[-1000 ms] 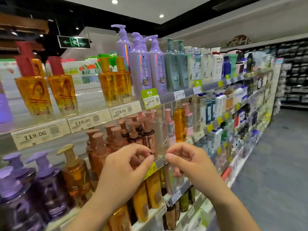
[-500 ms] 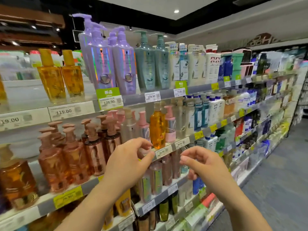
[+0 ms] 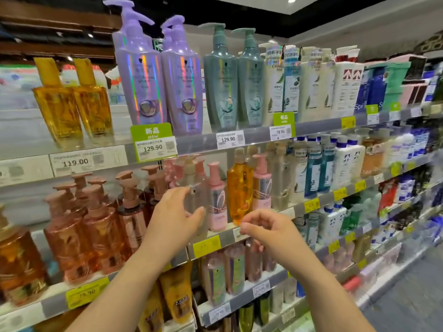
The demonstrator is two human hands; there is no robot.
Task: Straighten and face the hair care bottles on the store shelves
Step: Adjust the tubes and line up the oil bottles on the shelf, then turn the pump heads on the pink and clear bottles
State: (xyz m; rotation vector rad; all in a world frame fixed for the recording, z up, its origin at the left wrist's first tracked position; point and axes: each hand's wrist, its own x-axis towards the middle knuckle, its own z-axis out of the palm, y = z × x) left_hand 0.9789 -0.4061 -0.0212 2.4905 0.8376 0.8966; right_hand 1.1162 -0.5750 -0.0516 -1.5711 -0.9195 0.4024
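My left hand (image 3: 173, 220) is open in front of the middle shelf (image 3: 321, 200), fingers and thumb curved around a pale clear pump bottle (image 3: 191, 185); whether it touches the bottle is unclear. To the right stand a pink pump bottle (image 3: 217, 207), an amber bottle (image 3: 239, 195) and a second pink bottle (image 3: 262, 188). My right hand (image 3: 268, 230) hovers at the shelf edge below the amber bottle, fingers loosely curled, holding nothing. Rose-copper pump bottles (image 3: 103, 226) crowd the shelf to the left of my left hand.
The top shelf holds amber oil bottles (image 3: 60, 109), tall purple pump bottles (image 3: 141, 75), teal pump bottles (image 3: 220, 80) and white bottles (image 3: 311, 87). Price tags (image 3: 153, 146) line the shelf rails. Lower shelves carry more bottles. The grey aisle floor (image 3: 412, 295) runs along the right.
The view has slid right along the shelves and closer. My left hand rose and opened toward the clear bottle. My right hand stayed low by the shelf edge.
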